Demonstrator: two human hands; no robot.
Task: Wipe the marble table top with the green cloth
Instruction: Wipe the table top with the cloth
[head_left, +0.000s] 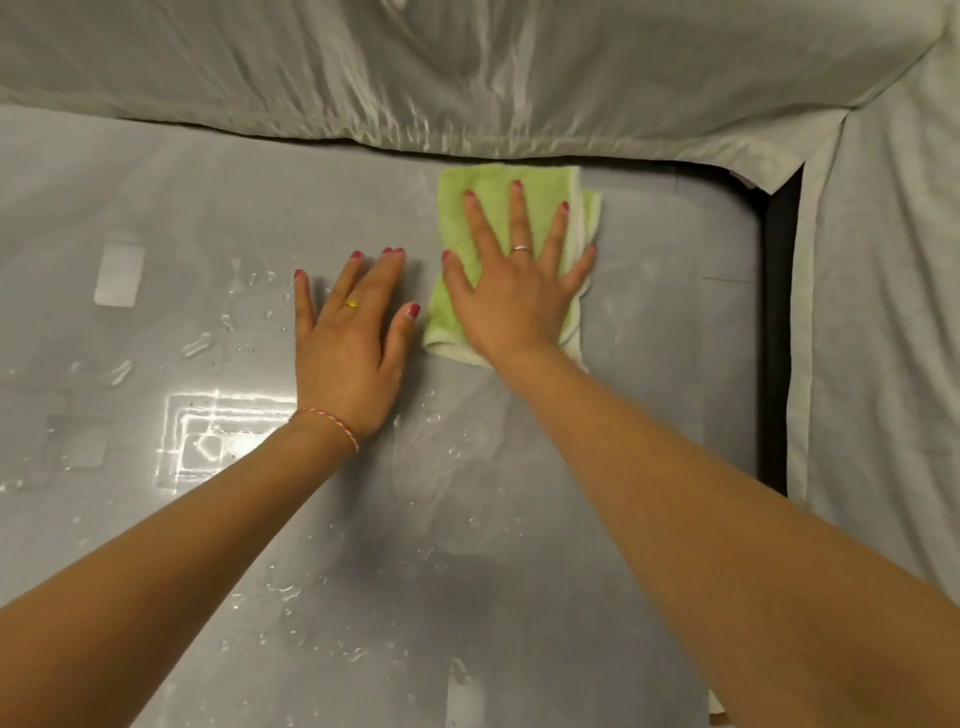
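Right hand (511, 291) presses flat, fingers spread, on the green cloth (498, 197); left hand (350, 338) lies flat on the tabletop (649, 364). Wiping is mid-way, I judge; next sweep should cover the water drops (197, 343).

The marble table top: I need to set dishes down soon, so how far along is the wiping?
Partly done. The table top near the right hand looks streaked, without drops. That hand presses the green cloth flat at the far edge; the left hand rests bare. Water drops remain on the left and near side.
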